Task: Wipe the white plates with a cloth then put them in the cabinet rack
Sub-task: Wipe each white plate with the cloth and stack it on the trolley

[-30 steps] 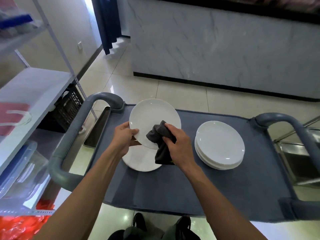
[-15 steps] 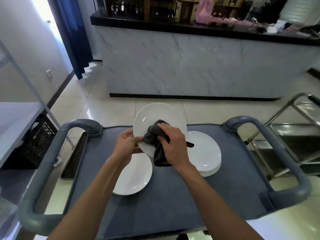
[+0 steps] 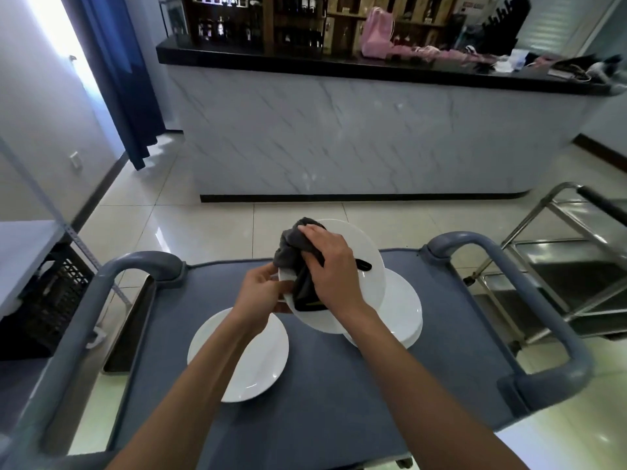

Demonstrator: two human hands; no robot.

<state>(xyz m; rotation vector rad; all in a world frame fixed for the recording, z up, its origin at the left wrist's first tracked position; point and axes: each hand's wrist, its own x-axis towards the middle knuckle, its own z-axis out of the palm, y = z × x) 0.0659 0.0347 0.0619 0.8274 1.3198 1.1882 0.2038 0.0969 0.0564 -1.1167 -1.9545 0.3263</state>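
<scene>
Above the blue-grey cart a white plate is held tilted toward me. My left hand pinches its left rim. My right hand grips a bunched dark grey cloth and presses it against the plate's face. A single white plate lies flat on the cart under my left forearm. A stack of white plates sits to the right, partly hidden behind the held plate.
The cart has thick grey handles at left and right. A white metal shelf unit with a black crate under it stands at left. A steel trolley is at right. A marble-fronted counter faces me.
My head has tilted up, showing more of the counter. The cloth in my right hand has slid up toward the plate's upper left rim, and the plate sits more over the stack.
</scene>
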